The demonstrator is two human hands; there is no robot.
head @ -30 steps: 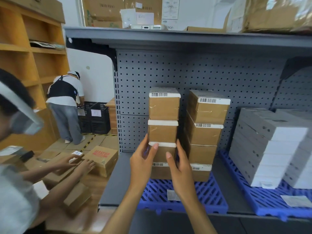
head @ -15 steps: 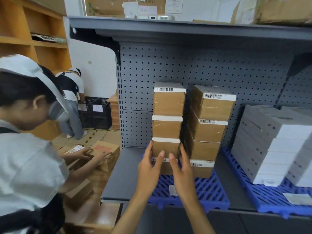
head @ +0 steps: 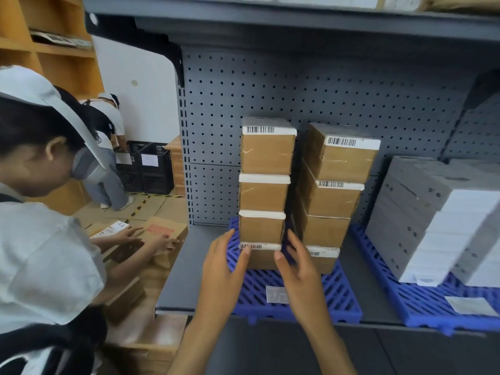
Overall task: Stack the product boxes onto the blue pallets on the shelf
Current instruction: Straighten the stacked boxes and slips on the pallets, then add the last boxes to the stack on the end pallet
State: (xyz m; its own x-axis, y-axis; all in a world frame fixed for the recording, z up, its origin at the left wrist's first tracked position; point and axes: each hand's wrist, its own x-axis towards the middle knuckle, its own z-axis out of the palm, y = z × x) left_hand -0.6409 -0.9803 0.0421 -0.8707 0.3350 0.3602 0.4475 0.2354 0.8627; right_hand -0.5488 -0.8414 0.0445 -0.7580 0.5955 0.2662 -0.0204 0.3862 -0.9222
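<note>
Cardboard box stack (head: 263, 193) stands vertical, barcode labels (head: 260, 129) facing outward.

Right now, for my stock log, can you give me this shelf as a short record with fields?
left stack: four brown boxes on the left blue pallet
right stack: four brown boxes, same pallet
left hand: fingers straight, left of that stack's base
right hand: fingers straight, right of its base
white boxes: stacked on the right blue pallet
</note>
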